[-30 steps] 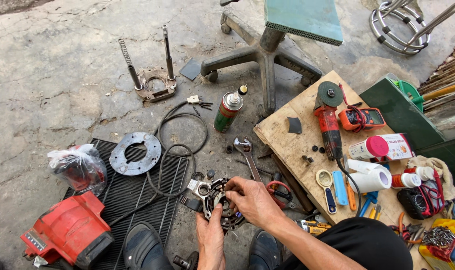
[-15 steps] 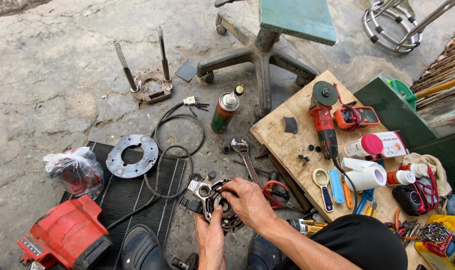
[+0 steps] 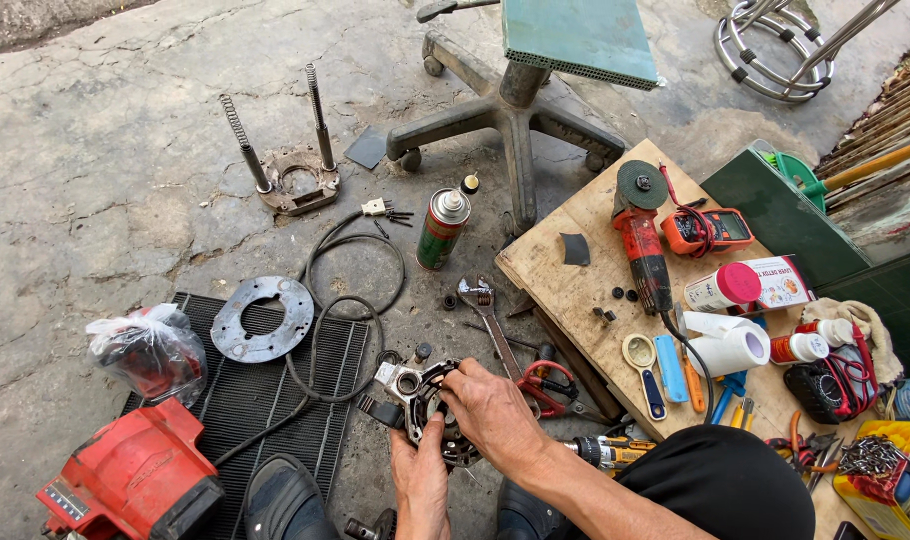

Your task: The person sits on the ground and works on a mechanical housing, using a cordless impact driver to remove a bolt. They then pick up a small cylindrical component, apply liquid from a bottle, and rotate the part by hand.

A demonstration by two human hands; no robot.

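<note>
A round metal motor housing part with a black inner ring sits low in the middle of the head view, over the concrete floor. My left hand grips it from below. My right hand clasps its right side from above, fingers curled over the rim. A black power cable loops away from the part toward a plug. An adjustable wrench lies just beyond my right hand.
A black ribbed mat holds a round metal plate. A red tool body and a plastic bag lie left. A spray can, a spring base, a chair base and a tool-covered wooden board surround me.
Both hands stay on the motor part with only small shifts of the fingers. The view has tilted slightly; nothing else moved.
</note>
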